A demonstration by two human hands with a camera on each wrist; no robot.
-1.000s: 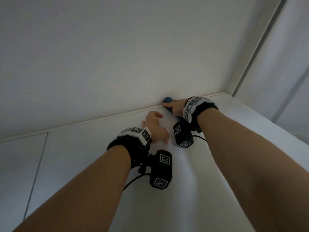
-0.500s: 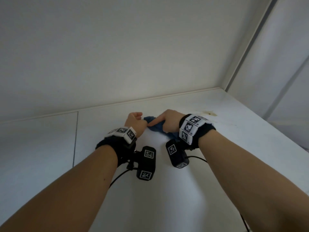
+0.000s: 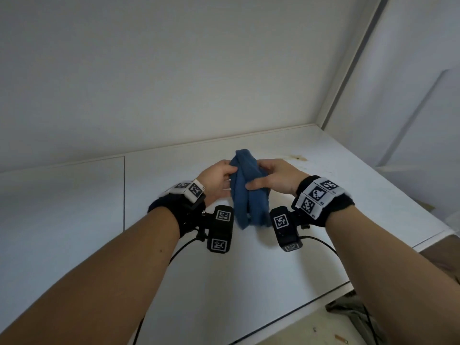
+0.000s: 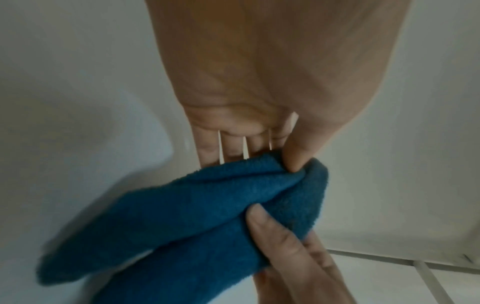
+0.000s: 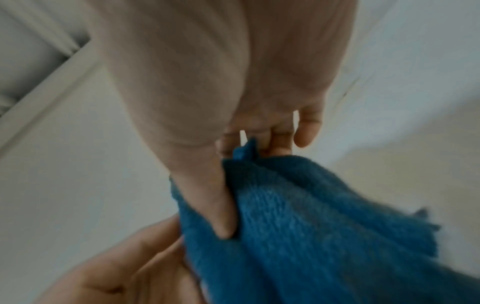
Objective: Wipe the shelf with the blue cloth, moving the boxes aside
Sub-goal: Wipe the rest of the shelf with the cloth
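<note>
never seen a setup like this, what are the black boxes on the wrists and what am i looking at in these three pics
No robot here: a person works with bare hands. The black boxes strapped to the wrists are small cameras with tracking patterns. The wide picture comes from a camera on the head, looking along both arms. The two close-ups come from the wrist cameras, looking along each palm. Both the left hand and the right hand grip a bunched blue cloth, lifted off the white shelf. The shelf carries a small brownish stain. No boxes are in view.
</note>
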